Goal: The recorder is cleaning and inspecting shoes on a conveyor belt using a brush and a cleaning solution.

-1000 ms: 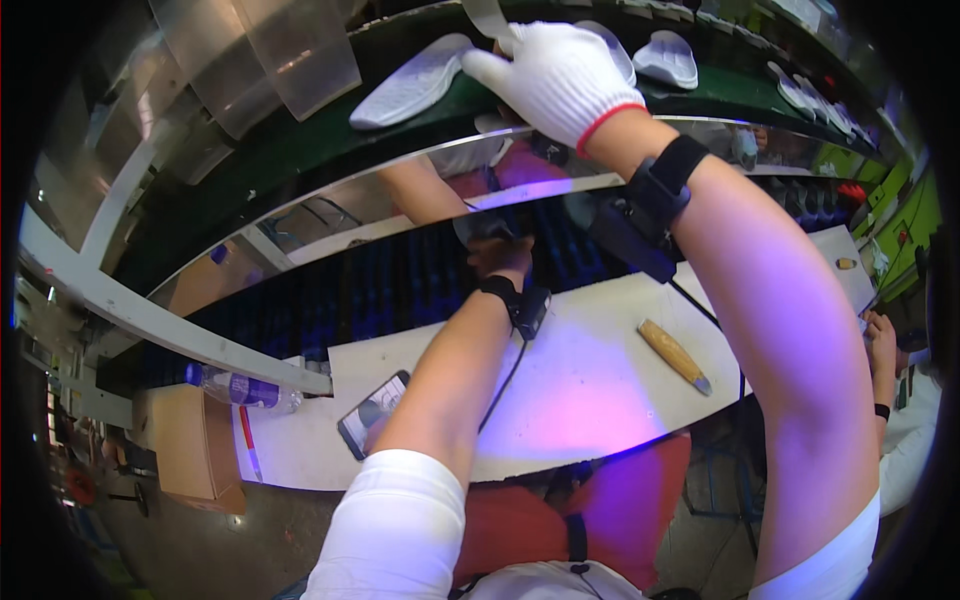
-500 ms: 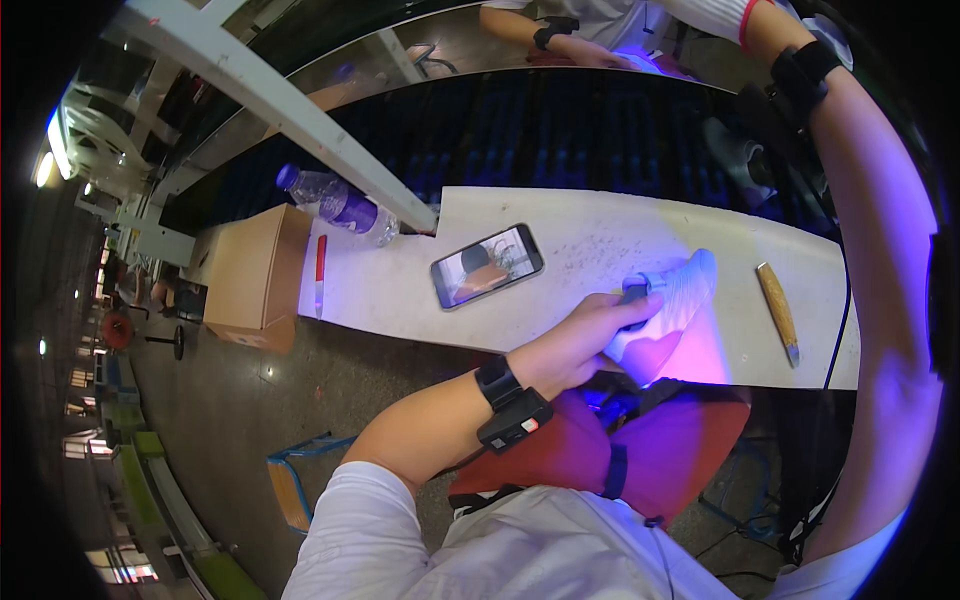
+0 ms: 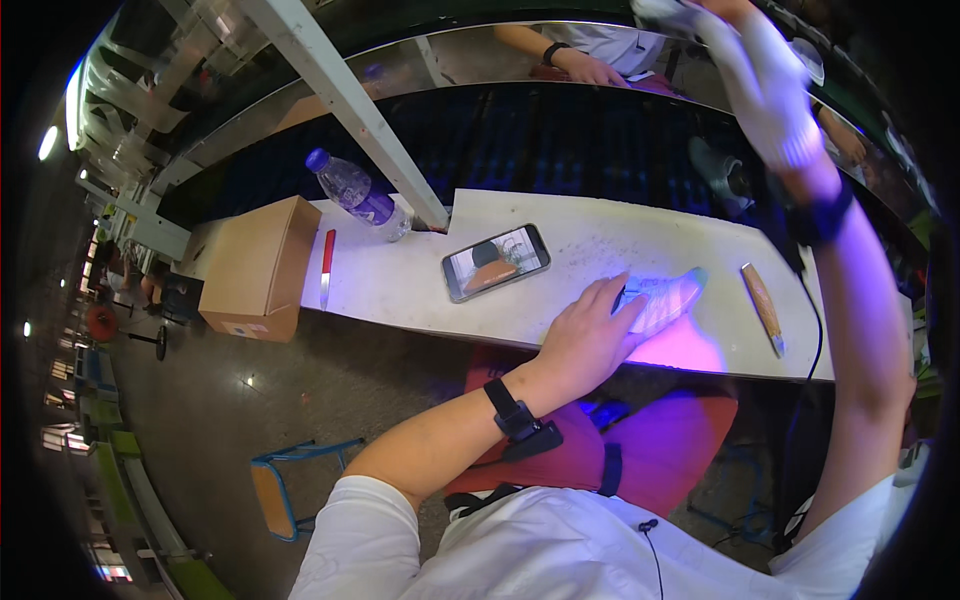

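My left hand [image 3: 590,335] is closed round the heel end of a pale sneaker [image 3: 662,302] lying on the white tabletop [image 3: 590,225]. The sneaker's toe points to the right, and violet-pink light falls on it and the table beside it. My right hand [image 3: 775,100], in a white glove, is raised at the top right, far above the sneaker. Its fingers are smeared by motion. A blurred grey-white thing [image 3: 665,14] is beside them at the upper edge; I cannot tell whether the hand holds it.
A phone [image 3: 496,262] lies left of the sneaker, a wooden-handled knife [image 3: 763,308] to its right. Farther left are a red-handled knife [image 3: 327,268], a plastic bottle [image 3: 360,195] and a cardboard box [image 3: 262,268]. A metal post [image 3: 345,105] rises behind; another person's hand [image 3: 590,68] shows beyond the dark conveyor [image 3: 560,130].
My left hand has lowered the sneaker flat onto the table, turning its toe rightward, and now covers its heel. My raised right hand has come further into view at the top right.
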